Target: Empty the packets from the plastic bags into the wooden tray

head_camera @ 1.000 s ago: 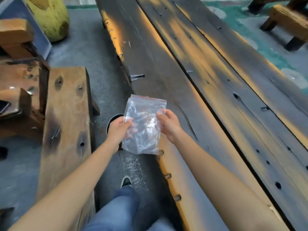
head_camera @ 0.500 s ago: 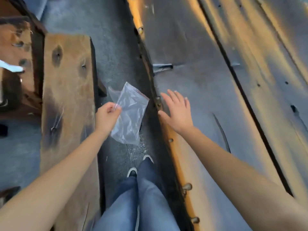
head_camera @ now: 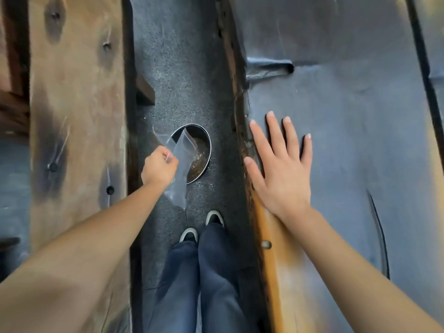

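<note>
— Since half a second ago, what differs for us?

— We look more steeply down now. Our left hand (head_camera: 159,168) has carried the clear plastic bag (head_camera: 179,171) lower, and it now hangs over a round, metal-rimmed container (head_camera: 204,140) on the dark floor (head_camera: 173,68), which was out of view before. Brownish matter lies inside that container; we cannot tell what it is.

— And the grip on the bag?

— Our left grip is pinched shut on the bag's upper edge, thumb against fingers. The bag droops slack from there, its lower corner near our two shoes (head_camera: 201,227). It looks empty, as it did earlier; we see no packets in it.

— Our right hand?

— Our right hand (head_camera: 281,169) holds nothing, its grip wide with fingers spread, as it was before. It lies over the dark plank surface (head_camera: 348,128), just past that surface's orange edge; whether the palm touches, we cannot tell.

— Any writing or brand?

— None we can read on the bag or the container.

— To our left?

— A pale wooden bench (head_camera: 77,104) runs alongside the floor strip.
</note>
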### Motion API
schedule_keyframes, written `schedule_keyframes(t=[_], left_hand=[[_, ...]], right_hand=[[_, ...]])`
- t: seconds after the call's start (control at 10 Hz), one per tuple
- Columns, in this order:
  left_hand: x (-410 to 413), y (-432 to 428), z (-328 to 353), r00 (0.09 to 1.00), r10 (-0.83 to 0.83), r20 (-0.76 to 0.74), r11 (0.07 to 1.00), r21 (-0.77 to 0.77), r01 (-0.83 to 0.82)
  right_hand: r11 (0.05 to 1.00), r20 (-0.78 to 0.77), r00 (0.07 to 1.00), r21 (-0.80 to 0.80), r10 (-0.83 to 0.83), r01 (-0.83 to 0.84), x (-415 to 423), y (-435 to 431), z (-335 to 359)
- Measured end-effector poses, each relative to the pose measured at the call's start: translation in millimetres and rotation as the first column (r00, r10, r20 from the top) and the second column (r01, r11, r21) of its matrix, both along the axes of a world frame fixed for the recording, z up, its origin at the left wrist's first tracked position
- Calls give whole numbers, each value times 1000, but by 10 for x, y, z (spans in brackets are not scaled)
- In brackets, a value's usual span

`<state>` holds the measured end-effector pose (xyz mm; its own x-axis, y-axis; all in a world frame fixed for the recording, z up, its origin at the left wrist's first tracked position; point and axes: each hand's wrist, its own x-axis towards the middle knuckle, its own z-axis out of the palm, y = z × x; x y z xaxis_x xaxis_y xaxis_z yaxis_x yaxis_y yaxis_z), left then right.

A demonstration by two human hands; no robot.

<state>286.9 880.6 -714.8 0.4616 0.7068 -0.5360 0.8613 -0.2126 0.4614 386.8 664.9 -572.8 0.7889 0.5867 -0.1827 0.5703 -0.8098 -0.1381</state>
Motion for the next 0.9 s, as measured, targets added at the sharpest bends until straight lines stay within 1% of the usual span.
schedule_keyframes(t=[0.1, 0.2, 0.4, 0.5, 0.6, 0.7, 0.8, 0.9], left_hand=[[190, -18, -264, 999, -9, -49, 1000, 16, 10], [395, -8, -532, 996, -33, -79, 999, 26, 35], [516, 83, -1051, 990, -104, -96, 992, 61, 110], [479, 122, -1186, 966, -184, -180, 982, 0, 187], [440, 107, -1187, 934, -276, -226, 961, -49, 272], [374, 54, -1016, 913, -377, -154, 926, -51, 374], [327, 50, -697, 869, -492, -48, 870, 8, 493], [248, 3, -263, 842, -534, 74, 842, 139, 521]], right_hand=[[1000, -6, 1000, -20, -9, 9, 1, -6, 2], [999, 25, 1000, -45, 5, -4, 13, -5, -23], [1000, 85, 996, -25, 4, -2, 13, -4, -77], [1000, 101, 995, -16, 6, -4, 21, 22, -93], [1000, 84, 996, -30, -2, 5, 26, 33, -93], [999, 68, 998, -32, -17, 19, 6, 17, -59], [998, 81, 997, -64, -8, 13, 30, 22, -58], [996, 38, 999, -85, 1, 2, 9, 33, -5]])
